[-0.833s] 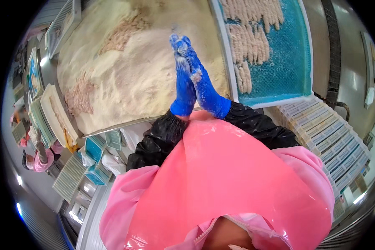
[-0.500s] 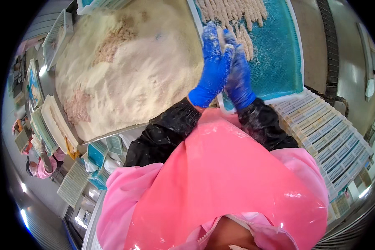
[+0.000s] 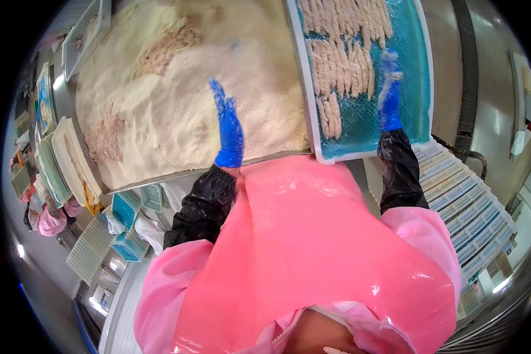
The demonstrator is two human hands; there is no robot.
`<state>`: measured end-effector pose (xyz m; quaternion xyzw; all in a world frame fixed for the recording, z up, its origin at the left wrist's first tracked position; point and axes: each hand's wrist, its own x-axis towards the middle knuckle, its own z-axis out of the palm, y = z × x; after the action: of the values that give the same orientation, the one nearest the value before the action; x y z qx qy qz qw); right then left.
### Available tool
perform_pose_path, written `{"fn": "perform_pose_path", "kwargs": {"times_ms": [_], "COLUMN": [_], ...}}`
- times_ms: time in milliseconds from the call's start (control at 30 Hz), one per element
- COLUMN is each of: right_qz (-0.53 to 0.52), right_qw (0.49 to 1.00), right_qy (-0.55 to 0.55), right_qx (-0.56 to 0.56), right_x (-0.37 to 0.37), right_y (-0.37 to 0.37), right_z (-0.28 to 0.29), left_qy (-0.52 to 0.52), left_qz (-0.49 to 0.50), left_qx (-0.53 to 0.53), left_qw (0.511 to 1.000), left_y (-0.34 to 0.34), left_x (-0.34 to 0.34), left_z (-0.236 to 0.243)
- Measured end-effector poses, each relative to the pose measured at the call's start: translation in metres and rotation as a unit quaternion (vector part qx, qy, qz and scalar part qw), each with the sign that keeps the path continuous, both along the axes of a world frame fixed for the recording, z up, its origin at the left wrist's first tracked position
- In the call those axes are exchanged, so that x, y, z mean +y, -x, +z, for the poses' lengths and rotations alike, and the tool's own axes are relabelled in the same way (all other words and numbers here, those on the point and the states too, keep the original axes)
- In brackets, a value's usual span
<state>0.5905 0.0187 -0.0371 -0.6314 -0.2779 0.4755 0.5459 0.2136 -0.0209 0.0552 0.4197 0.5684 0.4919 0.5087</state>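
My left hand (image 3: 226,124), in a flour-dusted blue glove, hovers over a wide bed of pale powdery coating (image 3: 265,76), its fingers stretched out and apart, holding nothing. Pinkish lumps (image 3: 168,47) show in the powder. My right hand (image 3: 390,91), gloved alike and seen edge-on, is over the right part of a blue mesh tray (image 3: 413,29) with a white rim; its fingers are extended, with white coating on them. Beside it, coated strips (image 3: 342,68) lie in rows on the mesh, with a few more (image 3: 330,115) nearer me.
Stacked white slatted trays (image 3: 460,206) stand at lower right. Leaning trays (image 3: 70,159) and an upper-left white basket (image 3: 85,38) border the powder bed. Blue bins (image 3: 126,209) sit at lower left. A co-worker in pink (image 3: 51,221) is farther left; a floor drain (image 3: 469,71) runs at right.
My hands were pressed together and have separated: the left moved left over the powder, the right moved right along the blue tray. Half a second ago a pale piece showed between them.
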Motion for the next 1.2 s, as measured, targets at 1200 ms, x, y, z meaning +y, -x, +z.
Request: {"fn": "perform_pose_path", "kwargs": {"times_ms": [1200], "right_qz": [0.420], "right_qw": [0.871], "right_qy": [-0.128], "right_qx": [-0.218], "right_x": [0.149], "right_y": [0.437], "right_z": [-0.008], "left_qy": [-0.053], "left_qz": [-0.006], "left_qx": [0.300], "left_qw": [0.952], "left_y": [0.231], "left_x": [-0.055], "left_z": [-0.063]}}
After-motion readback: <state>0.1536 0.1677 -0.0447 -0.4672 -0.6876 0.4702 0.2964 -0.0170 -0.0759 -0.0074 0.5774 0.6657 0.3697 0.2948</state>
